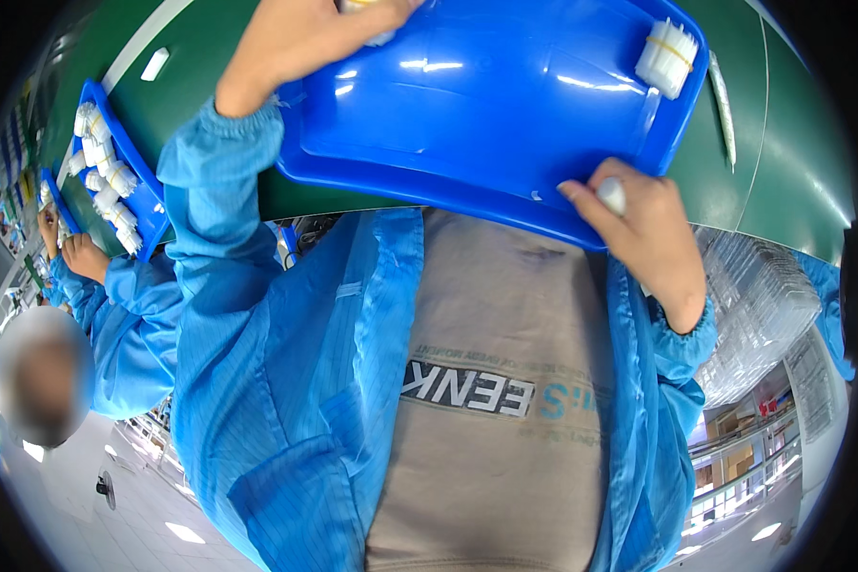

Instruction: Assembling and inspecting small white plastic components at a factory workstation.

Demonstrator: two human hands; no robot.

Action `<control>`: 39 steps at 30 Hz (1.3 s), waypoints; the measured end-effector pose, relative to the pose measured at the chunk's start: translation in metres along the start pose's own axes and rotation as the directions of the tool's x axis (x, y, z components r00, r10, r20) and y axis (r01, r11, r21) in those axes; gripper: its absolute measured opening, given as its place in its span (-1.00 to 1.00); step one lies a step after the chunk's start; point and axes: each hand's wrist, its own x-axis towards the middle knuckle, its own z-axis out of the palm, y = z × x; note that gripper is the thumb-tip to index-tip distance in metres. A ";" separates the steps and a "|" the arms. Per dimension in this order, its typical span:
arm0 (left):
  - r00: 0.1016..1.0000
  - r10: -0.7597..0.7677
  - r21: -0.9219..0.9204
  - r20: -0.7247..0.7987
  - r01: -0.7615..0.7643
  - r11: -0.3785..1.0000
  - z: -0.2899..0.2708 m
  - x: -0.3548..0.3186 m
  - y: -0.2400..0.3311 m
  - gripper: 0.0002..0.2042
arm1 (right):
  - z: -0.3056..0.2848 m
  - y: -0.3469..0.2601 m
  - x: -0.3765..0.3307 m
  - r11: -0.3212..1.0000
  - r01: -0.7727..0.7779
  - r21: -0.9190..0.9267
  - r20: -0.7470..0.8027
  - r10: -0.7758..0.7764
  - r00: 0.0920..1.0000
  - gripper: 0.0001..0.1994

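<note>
A small white piece (612, 196) is gripped in the right hand (646, 221) at the near right corner of the blue tray (448, 129), while a partly hidden white object (382, 38) is held in the left hand (300, 40) at its left.

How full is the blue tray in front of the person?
Looks far from full: the blue tray shows much bare floor, with a banded white bundle toward its right end; its far edge is unseen.
</note>
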 end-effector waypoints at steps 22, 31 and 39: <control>0.883 0.421 -0.258 0.207 -0.366 0.894 0.094 0.024 0.021 -0.59 | -0.020 -0.023 0.016 0.419 0.766 0.488 -0.630 -0.438 0.641 -0.46; 0.842 0.524 -0.308 0.132 -0.467 0.829 0.097 0.027 0.021 -0.60 | -0.032 -0.028 0.039 0.432 0.736 0.521 -0.530 -0.512 0.676 -0.45; 0.852 0.484 -0.289 0.200 -0.421 0.860 0.092 0.028 0.023 -0.57 | -0.024 -0.047 0.046 0.559 0.636 0.533 -0.499 -0.400 0.769 -0.45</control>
